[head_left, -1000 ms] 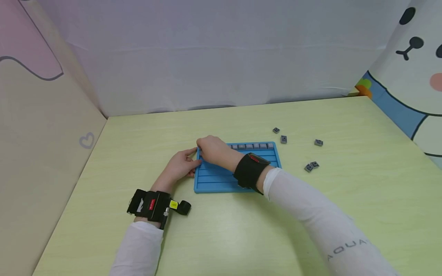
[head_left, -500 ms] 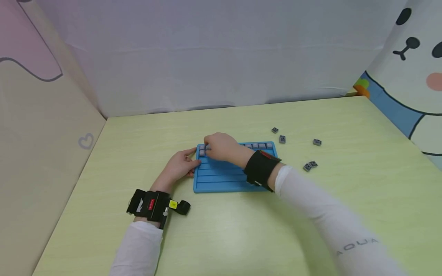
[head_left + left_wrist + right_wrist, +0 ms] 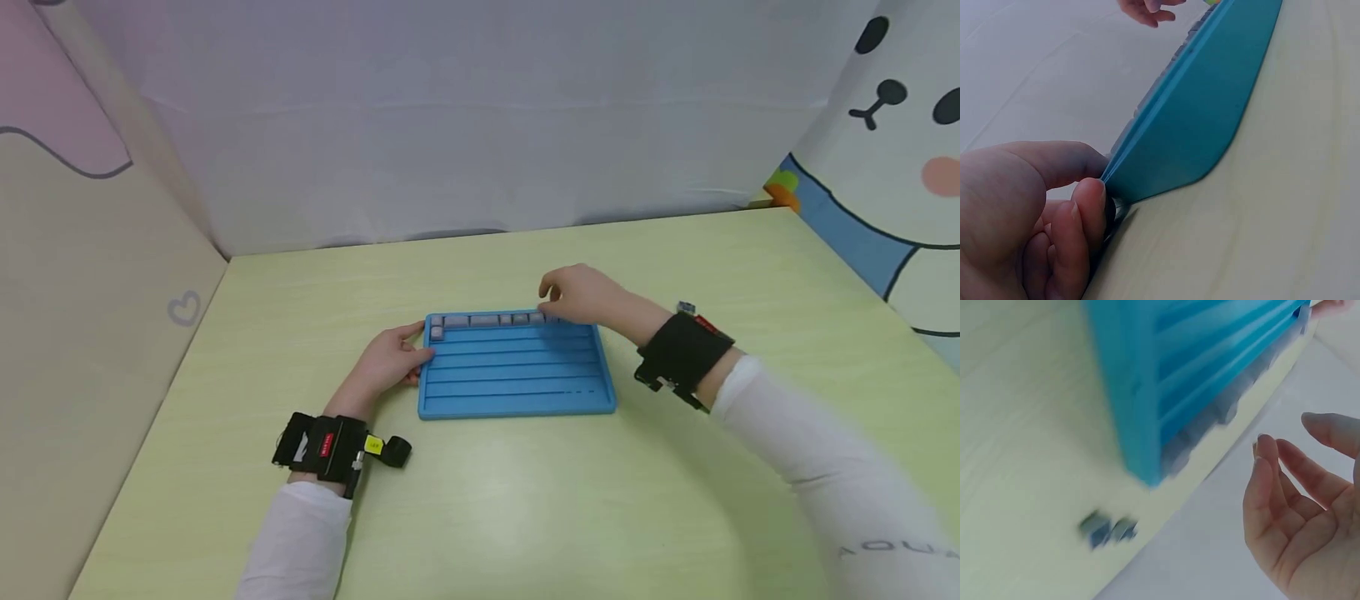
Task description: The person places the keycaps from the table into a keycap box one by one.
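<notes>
A blue ridged keyboard-like tray (image 3: pixel 517 375) lies on the table. Small grey keycap-like blocks (image 3: pixel 483 320) line its back row, and a single block (image 3: pixel 437 333) sits below them at the left end. My left hand (image 3: pixel 386 362) holds the tray's left edge between thumb and curled fingers; the left wrist view shows those fingertips against the tray's edge (image 3: pixel 1166 119). Over the back right part of the tray hovers my right hand (image 3: pixel 588 296). In the right wrist view its fingers (image 3: pixel 1260 487) are loosely bent and apart from the thumb, with nothing between them.
One loose grey piece (image 3: pixel 686 307) shows behind the right wristband. Two blurred loose pieces (image 3: pixel 1096 529) lie on the table off the tray's corner in the right wrist view. A pale cloth wall (image 3: pixel 480 125) stands behind the table.
My right hand has left the tray's back left corner and moved right, uncovering the left blocks and now covering the loose pieces. The left hand stays on the edge.
</notes>
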`<state>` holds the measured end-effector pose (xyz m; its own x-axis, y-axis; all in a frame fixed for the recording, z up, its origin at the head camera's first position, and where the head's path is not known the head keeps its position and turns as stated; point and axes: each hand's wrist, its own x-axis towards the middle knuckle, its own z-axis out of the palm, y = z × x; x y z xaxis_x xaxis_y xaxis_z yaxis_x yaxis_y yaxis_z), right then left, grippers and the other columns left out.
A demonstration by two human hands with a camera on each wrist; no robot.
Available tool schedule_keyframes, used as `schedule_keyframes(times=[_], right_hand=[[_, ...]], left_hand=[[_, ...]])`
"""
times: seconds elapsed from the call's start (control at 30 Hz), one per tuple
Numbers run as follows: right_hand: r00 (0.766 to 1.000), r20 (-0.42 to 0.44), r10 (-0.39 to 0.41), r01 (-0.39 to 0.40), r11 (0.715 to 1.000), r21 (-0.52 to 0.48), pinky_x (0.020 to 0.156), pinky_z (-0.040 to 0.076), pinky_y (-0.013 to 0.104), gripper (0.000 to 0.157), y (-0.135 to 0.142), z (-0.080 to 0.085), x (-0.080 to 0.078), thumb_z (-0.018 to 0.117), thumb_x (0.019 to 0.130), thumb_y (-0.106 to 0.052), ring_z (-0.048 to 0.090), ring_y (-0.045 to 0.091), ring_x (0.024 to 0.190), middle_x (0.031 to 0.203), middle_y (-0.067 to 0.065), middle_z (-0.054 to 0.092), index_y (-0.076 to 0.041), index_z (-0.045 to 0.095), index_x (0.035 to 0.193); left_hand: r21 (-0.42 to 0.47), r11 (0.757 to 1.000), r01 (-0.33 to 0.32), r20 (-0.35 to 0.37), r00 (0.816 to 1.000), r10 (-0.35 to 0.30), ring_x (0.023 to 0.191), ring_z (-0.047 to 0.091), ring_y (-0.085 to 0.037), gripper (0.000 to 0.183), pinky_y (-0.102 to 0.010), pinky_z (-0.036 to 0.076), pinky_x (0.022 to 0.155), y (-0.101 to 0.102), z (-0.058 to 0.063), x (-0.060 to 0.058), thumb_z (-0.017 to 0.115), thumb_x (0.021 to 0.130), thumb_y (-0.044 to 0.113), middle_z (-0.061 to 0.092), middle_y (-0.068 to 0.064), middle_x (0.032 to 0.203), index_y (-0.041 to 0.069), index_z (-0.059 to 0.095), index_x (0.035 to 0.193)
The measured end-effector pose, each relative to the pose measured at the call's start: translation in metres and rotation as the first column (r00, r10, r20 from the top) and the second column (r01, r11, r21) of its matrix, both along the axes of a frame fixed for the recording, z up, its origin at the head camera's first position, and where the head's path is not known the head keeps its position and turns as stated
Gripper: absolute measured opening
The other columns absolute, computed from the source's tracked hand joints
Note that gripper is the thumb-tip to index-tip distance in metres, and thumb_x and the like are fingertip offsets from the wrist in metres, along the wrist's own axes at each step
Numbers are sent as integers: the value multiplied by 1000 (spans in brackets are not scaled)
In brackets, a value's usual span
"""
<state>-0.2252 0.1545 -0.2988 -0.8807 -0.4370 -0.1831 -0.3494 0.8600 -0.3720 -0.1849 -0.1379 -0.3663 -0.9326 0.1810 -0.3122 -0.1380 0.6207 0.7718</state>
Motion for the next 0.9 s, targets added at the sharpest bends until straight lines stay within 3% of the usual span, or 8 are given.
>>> schedule_keyframes(times=[0.27,0.53,0.73,0.83,0.9], right_hand=[[1000,-6,2,-1,998,61,80,49,45,30,59,9,-6,58,92,-18,60,31,91,103,20,64,3,63,111],[979,201,44,-81,980,180,70,51,39,47,114,9,-4,71,83,-38,56,23,83,105,17,59,0,62,108],[930,366,5,-78,980,183,63,54,36,66,129,3,7,76,76,-45,56,22,79,107,23,53,2,52,115],[919,395,-3,-74,981,178,63,54,36,71,130,-2,14,77,73,-47,56,23,81,109,26,52,0,48,117],[925,380,9,-80,982,172,62,53,35,70,130,-5,18,79,72,-45,55,23,80,107,25,52,-1,48,115]], left_hand=[[0,1000,-6,-3,1000,6,46,52,-8,63,-22,47,51,-1,-1,0,60,92,20,50,3,54,8,32,148],[22,1000,-3,10,1000,3,46,52,-8,64,-21,47,52,-2,-4,0,59,93,20,50,2,55,8,30,149],[20,1000,-22,7,1000,22,46,51,-8,63,-21,46,51,-5,-5,1,60,93,19,49,2,55,9,31,148],[23,1000,-21,9,1000,20,46,51,-7,63,-21,47,50,-6,-5,1,60,93,19,49,2,55,9,31,148],[27,999,-25,11,1000,25,46,51,-7,63,-21,47,50,-5,-6,1,60,92,18,50,2,55,9,32,148]])
